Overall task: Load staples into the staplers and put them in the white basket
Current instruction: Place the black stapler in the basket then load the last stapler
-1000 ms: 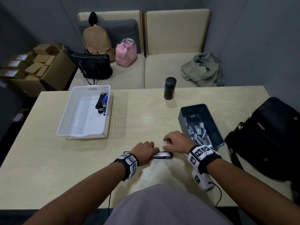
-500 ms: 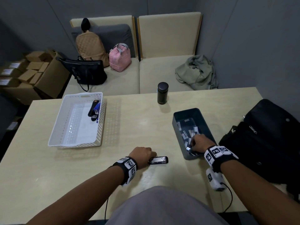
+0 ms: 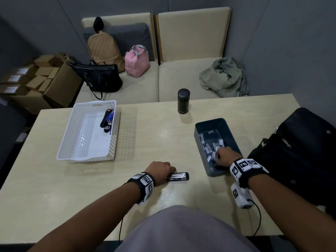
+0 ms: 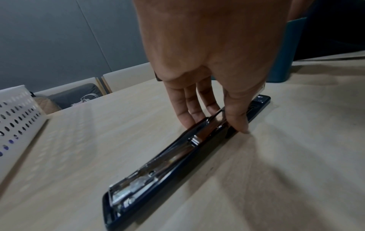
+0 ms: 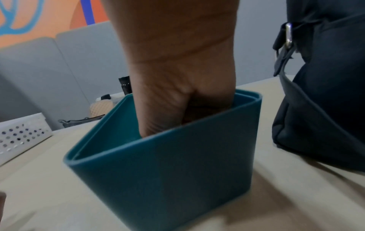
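An opened dark stapler [image 3: 179, 176] [image 4: 177, 156] lies flat on the table in front of me, its metal staple channel facing up. My left hand [image 3: 160, 170] [image 4: 214, 124] holds it down, with fingers on one side and the thumb on the other. My right hand [image 3: 224, 156] [image 5: 177, 101] reaches down into the teal box [image 3: 209, 121] [image 5: 177, 171] among several loose staple strips [image 3: 209, 147]; its fingertips are hidden. The white basket [image 3: 87, 157] [image 4: 15, 125] [image 5: 19, 136] stands at the left and holds dark staplers [image 3: 107, 119].
A black flask [image 3: 183, 100] stands at the table's far edge. A black bag [image 3: 300, 151] [image 5: 326, 93] lies right beside the teal box. Behind the table is a sofa with bags and a jacket; cardboard boxes are stacked at the far left.
My right hand has left the stapler and moved right, down into the teal box. The left hand has stayed on the stapler.
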The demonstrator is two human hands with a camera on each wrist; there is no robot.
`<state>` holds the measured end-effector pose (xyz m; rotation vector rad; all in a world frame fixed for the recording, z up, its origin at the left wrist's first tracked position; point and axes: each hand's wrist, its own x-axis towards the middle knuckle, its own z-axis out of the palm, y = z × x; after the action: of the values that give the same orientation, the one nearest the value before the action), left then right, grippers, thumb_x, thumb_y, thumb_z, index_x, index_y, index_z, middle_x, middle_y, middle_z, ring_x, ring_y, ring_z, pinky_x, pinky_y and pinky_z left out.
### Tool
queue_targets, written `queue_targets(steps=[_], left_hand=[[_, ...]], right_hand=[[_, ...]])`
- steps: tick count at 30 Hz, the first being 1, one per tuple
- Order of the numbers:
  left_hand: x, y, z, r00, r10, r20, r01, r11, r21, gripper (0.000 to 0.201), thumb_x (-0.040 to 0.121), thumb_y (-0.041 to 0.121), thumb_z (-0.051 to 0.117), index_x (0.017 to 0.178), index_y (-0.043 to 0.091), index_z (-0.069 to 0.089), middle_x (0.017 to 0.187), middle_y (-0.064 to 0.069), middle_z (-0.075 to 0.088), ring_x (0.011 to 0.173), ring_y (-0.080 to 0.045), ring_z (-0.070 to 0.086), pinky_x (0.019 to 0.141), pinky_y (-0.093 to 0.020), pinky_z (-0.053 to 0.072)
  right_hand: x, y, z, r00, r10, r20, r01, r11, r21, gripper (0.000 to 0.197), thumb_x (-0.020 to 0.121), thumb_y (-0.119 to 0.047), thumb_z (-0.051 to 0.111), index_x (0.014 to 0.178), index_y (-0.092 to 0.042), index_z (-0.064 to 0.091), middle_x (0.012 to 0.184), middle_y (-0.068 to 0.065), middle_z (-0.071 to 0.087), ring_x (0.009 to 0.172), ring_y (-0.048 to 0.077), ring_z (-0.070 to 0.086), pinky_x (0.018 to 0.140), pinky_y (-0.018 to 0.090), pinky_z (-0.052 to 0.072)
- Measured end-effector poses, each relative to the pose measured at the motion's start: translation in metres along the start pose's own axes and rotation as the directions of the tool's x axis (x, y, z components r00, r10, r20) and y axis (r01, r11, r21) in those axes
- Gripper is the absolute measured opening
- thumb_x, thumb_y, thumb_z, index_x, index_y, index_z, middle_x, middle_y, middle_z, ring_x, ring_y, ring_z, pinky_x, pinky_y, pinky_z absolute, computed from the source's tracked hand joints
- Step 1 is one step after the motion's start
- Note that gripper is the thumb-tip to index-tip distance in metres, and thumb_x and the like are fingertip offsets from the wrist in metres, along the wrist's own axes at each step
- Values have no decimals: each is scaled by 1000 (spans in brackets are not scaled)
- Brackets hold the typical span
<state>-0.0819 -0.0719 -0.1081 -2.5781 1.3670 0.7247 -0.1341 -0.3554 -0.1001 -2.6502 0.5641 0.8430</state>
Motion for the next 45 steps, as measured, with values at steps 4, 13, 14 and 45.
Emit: queue_targets(steps=[4,13,14,45], left_hand=[[0,0,0,1000,0,5,0,1000,4,26,87,18,56,113,22,58,105,-6,62,89,-31,64,69,-36,50],[1,0,0,1000,-1,12,1,1000,14,24,88,19,57,111,22,57,106,-6,61,89,-30,64,66,-34,45],[1,-1,0,1000,-1,12,1,1000,15,23,88,19,57,111,22,57,106,-6,61,89,-31,64,66,-34,45],[-6,-14,13,979,-204,-24,191,947,-259,35,71,30,79,106,32,73,98,1,75,92,-24,68,74,-34,54]], right_hand=[[4,7,-5,1000,6,-24,-3,995,100,16,82,-18,63,69,-19,52,89,10,61,83,29,62,73,30,50],[7,7,-6,998,-35,-52,46,969,244,21,78,-15,77,65,-16,62,82,4,68,81,20,65,72,24,46],[7,7,-7,998,-35,-59,49,966,256,19,77,-15,78,64,-14,64,81,5,70,81,21,66,71,25,47],[-44,-121,39,919,-394,18,393,919,10,17,79,-20,73,95,-22,77,85,1,71,76,22,65,57,24,38]])
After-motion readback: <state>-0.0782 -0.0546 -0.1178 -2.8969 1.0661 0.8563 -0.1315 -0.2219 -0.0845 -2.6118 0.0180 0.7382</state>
